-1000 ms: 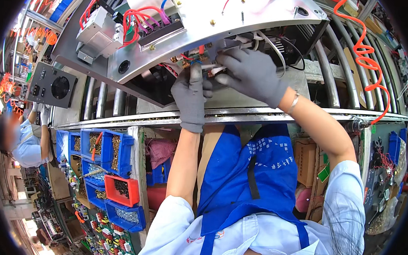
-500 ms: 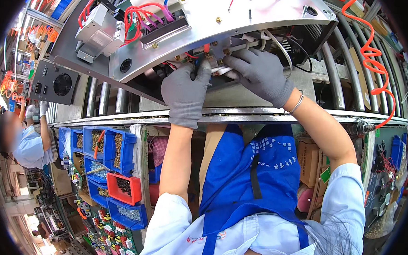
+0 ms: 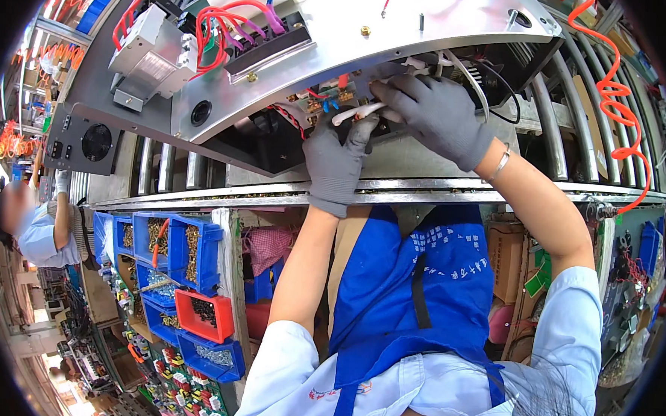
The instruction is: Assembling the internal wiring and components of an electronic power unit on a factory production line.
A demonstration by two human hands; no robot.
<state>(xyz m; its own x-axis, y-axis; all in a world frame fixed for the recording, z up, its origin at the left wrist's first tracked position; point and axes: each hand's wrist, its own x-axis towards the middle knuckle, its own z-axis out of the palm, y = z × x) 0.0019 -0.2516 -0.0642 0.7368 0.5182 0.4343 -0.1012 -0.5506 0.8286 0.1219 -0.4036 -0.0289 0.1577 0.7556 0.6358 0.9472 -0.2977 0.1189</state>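
Observation:
Both my hands wear grey gloves and are at the near opening of a metal equipment chassis [image 3: 342, 39]. A thick white cable [image 3: 347, 116] with a bared-looking end lies between them. My left hand [image 3: 334, 163] pinches this cable from below with thumb and fingers. My right hand [image 3: 439, 117] is closed round the cable's right part, its fingers curled over it. Behind the fingers, small brass-coloured terminals and a blue-sleeved lead [image 3: 329, 105] show inside the chassis. A red-and-black twisted wire [image 3: 286, 117] runs to the left of my left hand. The gloves hide part of the cable.
The chassis rests over a roller conveyor [image 3: 552, 118] with a metal rail [image 3: 273, 193] along its near side. A grey transformer-like block [image 3: 151, 59] sits on its left. Blue screw bins [image 3: 208, 258] and a red bin [image 3: 222, 319] stand lower left. A coiled orange hose [image 3: 617, 102] hangs right. A co-worker [image 3: 38, 223] is far left.
My left hand has moved right and down, away from the terminals, and now pinches the white cable's end. My right hand has shifted slightly right. The cable end is now more visible.

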